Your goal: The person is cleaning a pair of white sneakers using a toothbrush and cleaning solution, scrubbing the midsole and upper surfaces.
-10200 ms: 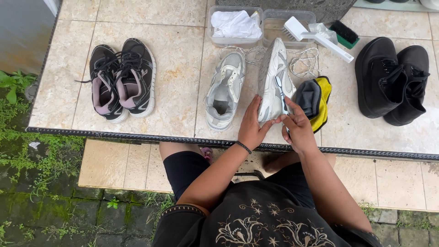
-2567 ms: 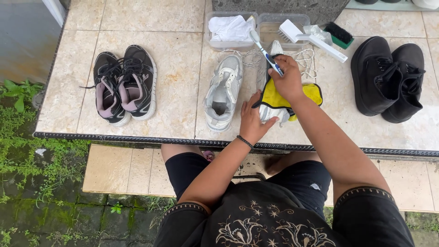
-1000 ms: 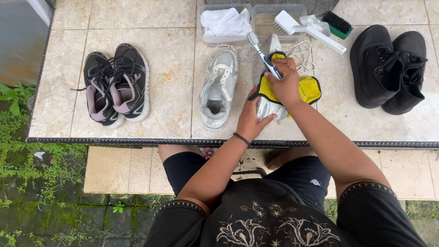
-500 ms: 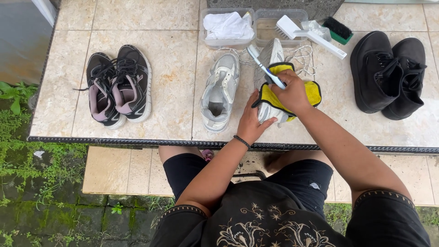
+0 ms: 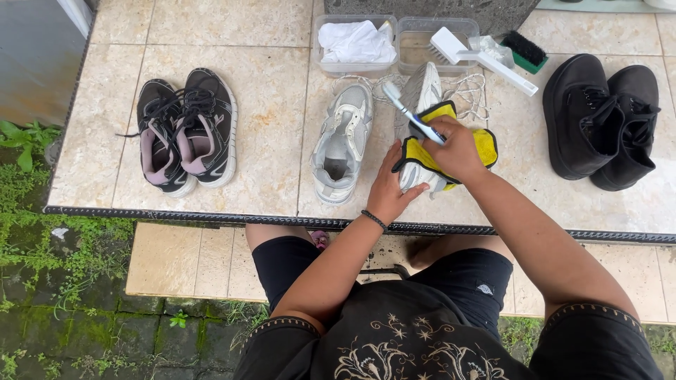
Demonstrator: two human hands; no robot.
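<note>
At frame centre, the left hand [image 5: 391,184] clasps the white sneaker [image 5: 421,130]; the right hand [image 5: 458,146] grips toothbrush [image 5: 410,116] and yellow cloth [image 5: 484,144]. Steady, short strokes seem best.

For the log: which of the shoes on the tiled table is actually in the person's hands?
The white sneaker lying on its side, partly wrapped in the yellow cloth; the other five shoes stand untouched on their soles.

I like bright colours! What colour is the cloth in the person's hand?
Yellow with a black edge, the cloth shows best in the head view.
</note>
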